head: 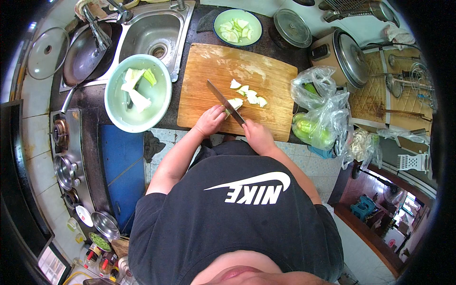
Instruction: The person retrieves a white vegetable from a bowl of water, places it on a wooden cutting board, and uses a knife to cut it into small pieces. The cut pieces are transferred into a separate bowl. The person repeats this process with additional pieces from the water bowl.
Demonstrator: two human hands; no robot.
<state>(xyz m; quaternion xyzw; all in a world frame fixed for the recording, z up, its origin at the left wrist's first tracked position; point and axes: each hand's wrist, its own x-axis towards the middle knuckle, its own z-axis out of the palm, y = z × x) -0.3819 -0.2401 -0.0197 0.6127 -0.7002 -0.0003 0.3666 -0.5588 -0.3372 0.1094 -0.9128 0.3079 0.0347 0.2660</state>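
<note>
On a wooden cutting board [203, 67], my left hand [211, 120] holds a pale green vegetable piece [235, 103] near the front edge. My right hand [259, 137] grips the handle of a kitchen knife [225, 102], whose blade lies across that piece. Just beyond the blade, several cut vegetable chunks [252, 97] are scattered on the board. Behind the board stands an enamel bowl [255, 37] holding more pale green slices [236, 29]. Left of the board, a light green basin [113, 114] contains water, white vegetable pieces [139, 100] and a green piece [150, 77].
A steel sink [142, 30] lies behind the basin, with a wok [85, 53] at its left. Plastic bags of green vegetables [308, 128] crowd the board's right side. A rice cooker [338, 58] and a lidded pot [292, 27] stand at the back right. A gas stove [76, 142] is at left.
</note>
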